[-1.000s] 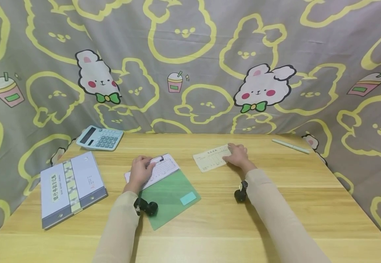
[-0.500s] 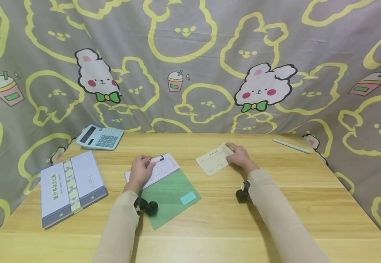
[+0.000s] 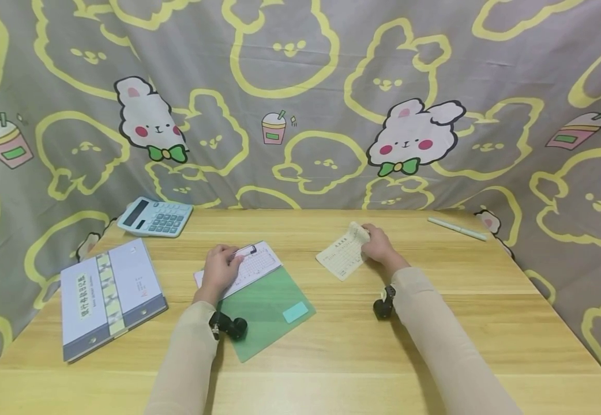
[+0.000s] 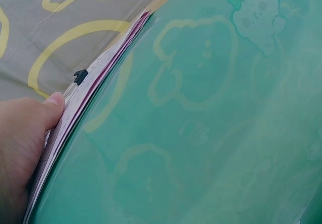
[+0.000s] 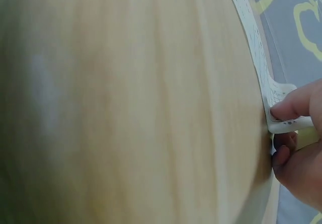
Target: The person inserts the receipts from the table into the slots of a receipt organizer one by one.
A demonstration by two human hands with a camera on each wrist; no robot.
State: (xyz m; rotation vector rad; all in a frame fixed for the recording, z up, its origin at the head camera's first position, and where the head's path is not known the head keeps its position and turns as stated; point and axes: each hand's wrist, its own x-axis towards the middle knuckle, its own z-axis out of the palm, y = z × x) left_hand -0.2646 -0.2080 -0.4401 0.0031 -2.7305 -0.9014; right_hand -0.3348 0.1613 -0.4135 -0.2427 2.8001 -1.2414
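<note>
My left hand (image 3: 220, 271) lies at a stack of white printed slips (image 3: 256, 265), its thumb on the top sheet beside a black binder clip (image 4: 80, 76). Its other fingers curl at the stack's far edge and are partly hidden. Beneath the slips lies a green translucent folder (image 3: 269, 317) with a light blue label. At the table's middle right, my right hand (image 3: 379, 245) pinches the right end of a pale yellow printed form (image 3: 339, 256). That end bends upward between thumb and fingers, as the form (image 5: 251, 38) also shows in the right wrist view.
A light blue calculator (image 3: 156, 218) sits at the back left. In front of it lies a thick white-and-blue ledger binder (image 3: 134, 282). A pale green pen (image 3: 456, 229) rests at the back right. A patterned grey curtain (image 3: 300, 173) hangs behind the wooden table (image 3: 342, 357).
The yellow form has slid slightly right and turned, and its right end has curled up in my right hand. My left hand and the clipped slips have stayed in place.
</note>
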